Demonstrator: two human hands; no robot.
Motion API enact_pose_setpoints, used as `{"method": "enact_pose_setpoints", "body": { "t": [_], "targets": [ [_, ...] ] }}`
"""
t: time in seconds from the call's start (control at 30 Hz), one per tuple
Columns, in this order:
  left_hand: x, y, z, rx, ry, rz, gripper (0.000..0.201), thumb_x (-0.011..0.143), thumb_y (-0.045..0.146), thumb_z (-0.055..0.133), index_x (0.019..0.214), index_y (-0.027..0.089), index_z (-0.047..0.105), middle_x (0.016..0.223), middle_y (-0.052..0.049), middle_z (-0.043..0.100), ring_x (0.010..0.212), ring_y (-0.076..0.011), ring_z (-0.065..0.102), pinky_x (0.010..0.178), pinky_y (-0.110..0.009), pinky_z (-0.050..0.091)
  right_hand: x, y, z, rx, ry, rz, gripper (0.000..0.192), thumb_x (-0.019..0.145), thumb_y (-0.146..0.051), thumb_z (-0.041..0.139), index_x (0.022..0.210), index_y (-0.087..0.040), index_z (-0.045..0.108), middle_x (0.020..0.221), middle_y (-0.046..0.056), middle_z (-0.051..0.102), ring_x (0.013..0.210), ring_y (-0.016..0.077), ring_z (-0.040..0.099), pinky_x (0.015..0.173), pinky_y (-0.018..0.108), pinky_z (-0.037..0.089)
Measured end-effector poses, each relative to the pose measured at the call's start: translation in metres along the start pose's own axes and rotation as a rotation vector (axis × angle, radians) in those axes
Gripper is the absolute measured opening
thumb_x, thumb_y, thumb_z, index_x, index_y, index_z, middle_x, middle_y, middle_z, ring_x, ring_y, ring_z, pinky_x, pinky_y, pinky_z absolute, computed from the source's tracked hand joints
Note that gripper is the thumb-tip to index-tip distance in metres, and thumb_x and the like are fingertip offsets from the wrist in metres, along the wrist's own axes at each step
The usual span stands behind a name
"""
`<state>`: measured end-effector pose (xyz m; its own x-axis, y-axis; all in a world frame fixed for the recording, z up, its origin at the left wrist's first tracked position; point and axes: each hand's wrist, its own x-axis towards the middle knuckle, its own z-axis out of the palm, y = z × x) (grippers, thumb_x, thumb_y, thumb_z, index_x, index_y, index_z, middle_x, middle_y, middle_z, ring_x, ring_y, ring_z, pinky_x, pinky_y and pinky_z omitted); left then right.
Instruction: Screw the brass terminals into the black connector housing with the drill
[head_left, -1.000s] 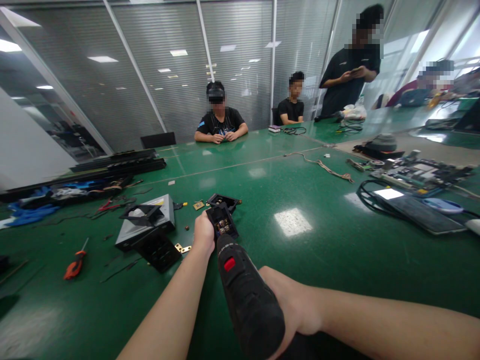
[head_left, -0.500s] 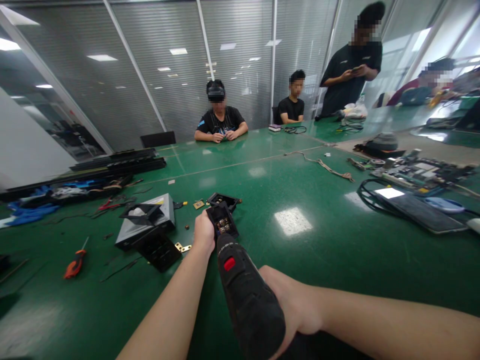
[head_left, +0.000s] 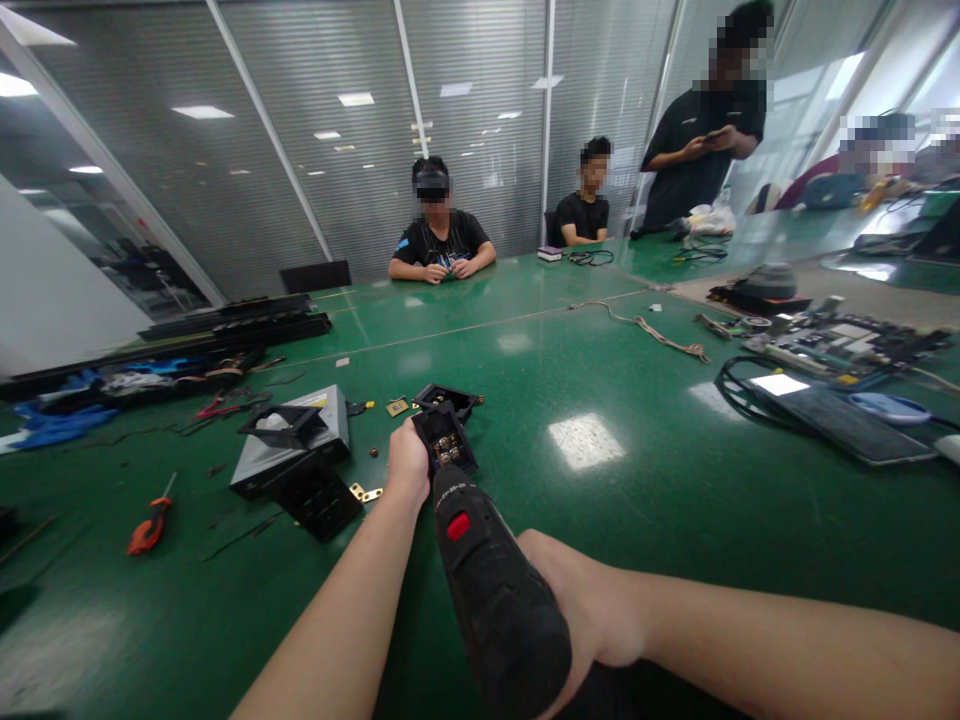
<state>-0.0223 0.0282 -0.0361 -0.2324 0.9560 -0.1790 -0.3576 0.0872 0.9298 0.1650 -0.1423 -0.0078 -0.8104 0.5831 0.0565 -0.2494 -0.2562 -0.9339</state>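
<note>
My right hand (head_left: 574,595) is wrapped round the handle of a black cordless drill (head_left: 491,590) with a red button on top. The drill points away from me, its front end at the near side of a black open-topped housing (head_left: 445,440). Brass-coloured metal parts show inside that housing. My left hand (head_left: 409,462) grips the housing by its left side. The drill's nose hides its own tip, so I cannot tell what the bit touches. Just behind the housing lies a second black housing (head_left: 431,394). Brass strips (head_left: 366,493) rest on the table left of my left hand.
Left of my hands, a grey metal box (head_left: 289,450) carries a black frame, and a black slotted piece (head_left: 319,497) leans against it. An orange screwdriver (head_left: 150,527) lies further left. Circuit boards (head_left: 840,345) and a dark tablet-like slab (head_left: 847,415) occupy the right. Several people are around the green table (head_left: 675,500).
</note>
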Motion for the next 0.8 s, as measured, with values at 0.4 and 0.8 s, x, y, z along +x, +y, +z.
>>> {"method": "enact_pose_setpoints", "body": {
  "t": [0.4, 0.8],
  "targets": [
    [-0.0030, 0.0027, 0.0016, 0.001, 0.045, 0.007, 0.027, 0.082, 0.044, 0.065, 0.076, 0.019, 0.070, 0.067, -0.010, 0.070, 0.090, -0.0334, 0.074, 0.079, -0.042, 0.059, -0.0015, -0.0012, 0.0007, 0.010, -0.007, 0.046, 0.051, 0.035, -0.028, 0.105, 0.071, -0.013, 0.072, 0.077, 0.001, 0.067, 0.072, 0.0173, 0.065, 0.077, 0.034, 0.063],
    [-0.0070, 0.0039, 0.0053, -0.034, 0.006, 0.006, 0.028, 0.080, 0.045, 0.062, 0.077, 0.018, 0.069, 0.070, -0.012, 0.071, 0.089, -0.0320, 0.075, 0.084, -0.044, 0.059, 0.0010, -0.0008, 0.0014, -0.004, 0.007, 0.046, 0.055, 0.031, -0.032, 0.105, 0.068, -0.013, 0.070, 0.075, 0.000, 0.066, 0.069, 0.0162, 0.062, 0.076, 0.035, 0.063]
  ]
}}
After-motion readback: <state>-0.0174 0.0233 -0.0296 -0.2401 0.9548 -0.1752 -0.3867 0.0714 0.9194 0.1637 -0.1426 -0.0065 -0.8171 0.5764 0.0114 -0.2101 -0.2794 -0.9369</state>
